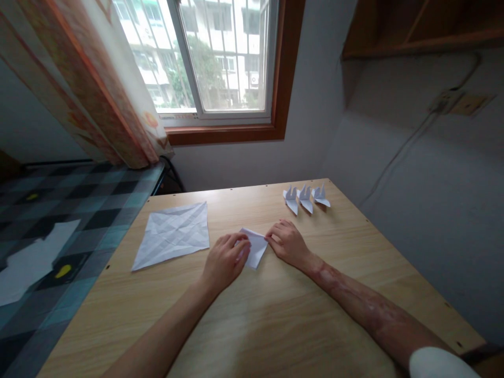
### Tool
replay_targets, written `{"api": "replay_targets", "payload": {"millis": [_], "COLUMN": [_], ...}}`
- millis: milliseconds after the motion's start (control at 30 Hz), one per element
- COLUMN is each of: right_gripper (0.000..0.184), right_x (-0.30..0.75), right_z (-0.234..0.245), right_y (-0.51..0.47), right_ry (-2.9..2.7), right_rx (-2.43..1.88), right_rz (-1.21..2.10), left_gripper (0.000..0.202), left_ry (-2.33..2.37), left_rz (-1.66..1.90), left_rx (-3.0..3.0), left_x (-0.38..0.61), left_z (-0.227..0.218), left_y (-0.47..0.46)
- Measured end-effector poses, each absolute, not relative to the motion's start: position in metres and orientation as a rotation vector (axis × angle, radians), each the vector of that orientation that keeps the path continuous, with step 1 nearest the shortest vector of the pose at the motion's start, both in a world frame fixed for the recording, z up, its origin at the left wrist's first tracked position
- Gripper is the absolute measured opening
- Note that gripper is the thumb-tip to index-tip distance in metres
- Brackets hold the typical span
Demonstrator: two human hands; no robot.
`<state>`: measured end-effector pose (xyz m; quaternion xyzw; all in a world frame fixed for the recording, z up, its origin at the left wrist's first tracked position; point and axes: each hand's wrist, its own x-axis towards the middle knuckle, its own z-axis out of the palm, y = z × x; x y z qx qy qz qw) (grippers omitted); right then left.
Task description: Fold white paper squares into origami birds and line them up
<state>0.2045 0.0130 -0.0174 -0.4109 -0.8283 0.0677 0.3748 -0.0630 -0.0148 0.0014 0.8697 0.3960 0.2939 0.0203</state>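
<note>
On a wooden table [334,325], a small folded white paper [258,251] is lying between the person's two hands. The left hand [226,260] is covering the paper's left part, its fingers curling together; whether they are clamping on it cannot be told. The right hand [287,242] is pinching the paper's right corner between thumb and fingertips. Three folded paper figures [305,200] are standing in a row near the far right corner; one creased sheet [175,231] is lying flat to the left. At the upper right, an open wooden shelf [417,48] is showing a divider, its contents remaining indistinct. Loose white sheets [35,262] are resting on a checked cloth [106,210] at the left.
</note>
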Motion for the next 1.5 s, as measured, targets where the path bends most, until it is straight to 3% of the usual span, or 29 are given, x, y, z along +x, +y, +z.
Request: {"api": "replay_targets", "payload": {"millis": [333, 633, 767, 1000, 1167, 1233, 1400, 1500], "right_gripper": [0.014, 0.034, 0.032, 0.051, 0.068, 0.063, 0.020, 0.014], "right_x": [0.201, 0.209, 0.211, 0.207, 0.206, 0.205, 0.203, 0.203], "right_z": [-0.010, -0.004, 0.002, 0.005, 0.006, 0.006, -0.003, -0.012], "right_y": [0.009, 0.008, 0.006, 0.002, -0.001, -0.002, 0.003, 0.008], "right_ry": [-1.996, -2.174, -2.272, -2.539, -2.591, -2.589, -2.470, -2.339], "right_rx": [-0.958, -0.768, -0.657, -0.629, -0.619, -0.622, -0.688, -0.773], "right_rz": [0.342, 0.508, 0.647, 0.377, 0.292, 0.282, 0.265, 0.331], "left_gripper": [0.020, 0.021, 0.016, 0.006, 0.029, 0.027, 0.021, 0.013], "left_ry": [1.173, 1.147, 1.211, 1.230, 1.246, 1.279, 1.265, 1.269], "left_rz": [0.817, 0.849, 0.868, 0.900, 0.848, 0.860, 0.936, 0.959], "left_rx": [2.556, 2.499, 2.506, 2.342, 2.393, 2.376, 2.288, 2.272], "left_x": [-0.064, -0.064, -0.063, -0.064, -0.062, -0.061, -0.062, -0.063], "left_z": [-0.005, -0.008, -0.007, 0.013, 0.017, 0.014, 0.009, 0.006], "left_y": [-0.012, -0.008, -0.008, -0.018, -0.018, -0.016, -0.012, -0.011]}}
